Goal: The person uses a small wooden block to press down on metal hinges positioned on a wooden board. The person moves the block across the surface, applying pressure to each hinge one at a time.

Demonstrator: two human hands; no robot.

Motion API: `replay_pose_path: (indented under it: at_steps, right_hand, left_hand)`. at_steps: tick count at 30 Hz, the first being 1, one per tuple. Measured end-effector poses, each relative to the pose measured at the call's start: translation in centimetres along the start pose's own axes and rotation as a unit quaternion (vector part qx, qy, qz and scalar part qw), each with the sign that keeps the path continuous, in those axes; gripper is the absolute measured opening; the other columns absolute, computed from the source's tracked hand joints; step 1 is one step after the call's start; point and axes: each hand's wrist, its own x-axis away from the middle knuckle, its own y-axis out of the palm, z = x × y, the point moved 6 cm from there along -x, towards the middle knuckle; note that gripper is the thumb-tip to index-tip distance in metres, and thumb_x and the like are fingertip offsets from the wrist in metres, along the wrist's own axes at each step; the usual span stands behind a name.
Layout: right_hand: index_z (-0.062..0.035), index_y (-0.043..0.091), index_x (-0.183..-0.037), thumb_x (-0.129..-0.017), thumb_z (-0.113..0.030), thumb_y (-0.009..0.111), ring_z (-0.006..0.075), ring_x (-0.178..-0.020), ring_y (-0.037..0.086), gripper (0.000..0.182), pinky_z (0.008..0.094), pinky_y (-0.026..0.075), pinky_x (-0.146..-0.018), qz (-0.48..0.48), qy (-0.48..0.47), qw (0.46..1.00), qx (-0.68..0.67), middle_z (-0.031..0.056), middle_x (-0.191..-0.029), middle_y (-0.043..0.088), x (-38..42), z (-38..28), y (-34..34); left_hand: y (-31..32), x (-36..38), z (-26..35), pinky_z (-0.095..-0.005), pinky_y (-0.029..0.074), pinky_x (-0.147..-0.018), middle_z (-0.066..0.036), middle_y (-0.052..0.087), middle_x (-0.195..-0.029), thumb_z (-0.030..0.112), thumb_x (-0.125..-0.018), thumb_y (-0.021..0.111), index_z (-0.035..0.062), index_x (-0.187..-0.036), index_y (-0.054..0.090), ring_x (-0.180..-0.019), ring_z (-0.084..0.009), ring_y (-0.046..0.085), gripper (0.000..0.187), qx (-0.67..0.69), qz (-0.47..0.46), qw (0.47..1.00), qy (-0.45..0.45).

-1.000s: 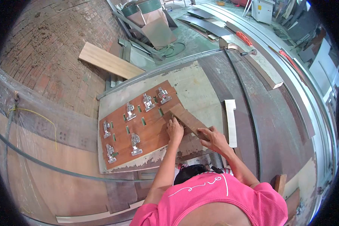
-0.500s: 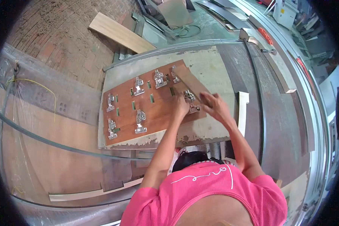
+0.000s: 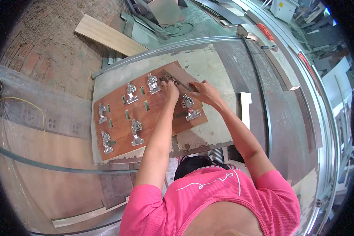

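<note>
A reddish-brown wooden panel (image 3: 157, 109) with small slots lies on the worktable, with several metal cabinet hinges standing on it, such as one by its right edge (image 3: 189, 107) and one at the lower middle (image 3: 136, 131). My right hand (image 3: 207, 93) grips a narrow wooden strip (image 3: 181, 78), which slants across the panel's far right corner. My left hand (image 3: 170, 90) is closed at a hinge (image 3: 168, 77) beside the strip. Its fingertips and part of that hinge are hidden from me.
The panel rests on a pale, worn board (image 3: 216, 128) on the worktable. A metal fence with a handle (image 3: 269, 47) runs along the right. A light wooden plank (image 3: 108, 34) lies beyond the table, and plastic sheeting (image 3: 27, 90) covers boards at the left.
Both hands have moved from the hinge at the panel's right edge to the one at its far right corner. The wooden strip has moved along with my right hand. The view has shifted slightly.
</note>
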Motion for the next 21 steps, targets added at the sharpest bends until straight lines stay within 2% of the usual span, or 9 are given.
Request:
replay_pose_path:
  at_steps: [2, 4, 11, 13, 15, 16, 17, 19, 21]
  right_hand:
    - [-0.0238, 0.058, -0.127, -0.075, -0.038, 0.066, 0.0359, -0.093, 0.062, 0.055, 0.0417, 0.049, -0.082, -0.002, -0.006, 1.0, 0.002, 0.0208, -0.103, 0.06, -0.1, 0.0, 0.4]
    - [-0.0251, 0.058, -0.123, -0.078, -0.047, 0.067, 0.0318, -0.097, 0.06, 0.052, 0.0428, 0.05, -0.079, 0.032, -0.017, 0.999, 0.02, 0.0136, -0.098, 0.066, 0.0, -0.3, 0.1]
    - [-0.0258, 0.057, -0.126, -0.079, -0.045, 0.066, 0.032, -0.096, 0.061, 0.052, 0.0425, 0.05, -0.079, 0.011, -0.006, 0.999, 0.039, 0.0142, -0.093, 0.066, -0.6, -1.4, 0.4]
    - [-0.0223, 0.057, -0.127, -0.079, -0.036, 0.065, 0.0354, -0.093, 0.061, 0.051, 0.0412, 0.048, -0.083, 0.01, -0.02, 1.0, 0.002, 0.0198, -0.102, 0.061, -0.7, -2.1, 0.5]
    - [-0.0221, 0.057, -0.127, -0.079, -0.035, 0.065, 0.0354, -0.093, 0.061, 0.051, 0.0414, 0.048, -0.083, 0.012, -0.032, 0.999, -0.004, 0.0198, -0.101, 0.061, -1.0, -3.2, 0.8]
    - [-0.0218, 0.057, -0.127, -0.078, -0.033, 0.065, 0.0354, -0.093, 0.061, 0.05, 0.0417, 0.048, -0.083, 0.018, -0.04, 0.999, -0.01, 0.0198, -0.101, 0.061, -1.1, -3.8, 1.0]
    - [-0.0218, 0.057, -0.127, -0.078, -0.033, 0.065, 0.0354, -0.093, 0.061, 0.05, 0.0417, 0.048, -0.083, 0.014, -0.043, 0.999, -0.01, 0.0198, -0.101, 0.061, -1.2, -4.3, 1.5]
    - [-0.0208, 0.056, -0.126, -0.08, -0.033, 0.064, 0.0325, -0.097, 0.06, 0.049, 0.0423, 0.049, -0.082, 0.008, -0.09, 0.996, -0.003, 0.0161, -0.096, 0.065, -1.5, -5.9, 2.1]
    - [-0.0202, 0.056, -0.126, -0.08, -0.033, 0.064, 0.033, -0.097, 0.06, 0.048, 0.0424, 0.049, -0.082, 0.001, -0.085, 0.996, 0.002, 0.0171, -0.099, 0.064, -1.9, -6.0, 3.5]
  left_hand:
    - [-0.4, 0.1, -0.2, -0.0521, 0.041, -0.093, -0.022, 0.047, -0.116, 0.021, -0.088, 0.056, 0.0057, -0.114, 0.056, -0.112, -0.0419, 0.047, 0.031, -0.021, 0.01, 1.0, -0.008]
    - [0.2, -0.6, -0.6, -0.0532, 0.041, -0.093, -0.022, 0.046, -0.117, 0.02, -0.089, 0.054, 0.0065, -0.116, 0.056, -0.114, -0.0409, 0.046, 0.031, -0.004, 0.012, 1.0, 0.007]
    - [-3.5, 0.8, 0.7, -0.0531, 0.043, -0.09, -0.022, 0.046, -0.12, 0.014, -0.084, 0.056, 0.0062, -0.116, 0.056, -0.117, -0.0404, 0.044, 0.032, 0.072, -0.041, 0.996, -0.035]
    - [-3.6, -0.1, -0.5, -0.0511, 0.044, -0.088, -0.023, 0.048, -0.118, 0.014, -0.083, 0.058, 0.0058, -0.115, 0.054, -0.118, -0.0395, 0.044, 0.034, 0.041, -0.01, 0.999, -0.008]
    - [-5.5, -0.6, -2.0, -0.0516, 0.042, -0.09, -0.022, 0.05, -0.116, 0.014, -0.081, 0.06, 0.0053, -0.112, 0.054, -0.118, -0.0386, 0.044, 0.033, 0.116, 0.111, 0.987, -0.002]
    - [-7.0, 0.1, -2.3, -0.054, 0.04, -0.089, -0.021, 0.049, -0.117, 0.016, -0.081, 0.062, 0.0058, -0.11, 0.053, -0.116, -0.0392, 0.044, 0.032, 0.044, 0.209, 0.977, 0.024]
    - [-7.4, 0.2, -3.0, -0.054, 0.04, -0.089, -0.021, 0.049, -0.117, 0.016, -0.081, 0.062, 0.0058, -0.11, 0.053, -0.116, -0.0392, 0.044, 0.032, 0.044, 0.21, 0.977, 0.019]
    - [-7.1, -0.3, -5.6, -0.0549, 0.041, -0.087, -0.019, 0.048, -0.117, 0.018, -0.081, 0.063, 0.0072, -0.113, 0.051, -0.114, -0.0392, 0.045, 0.036, 0.015, 0.167, 0.982, -0.086]
    - [-6.2, -0.7, -7.1, -0.0541, 0.041, -0.087, -0.019, 0.047, -0.118, 0.019, -0.084, 0.061, 0.0087, -0.121, 0.048, -0.114, -0.0395, 0.044, 0.041, 0.004, 0.14, 0.985, -0.102]
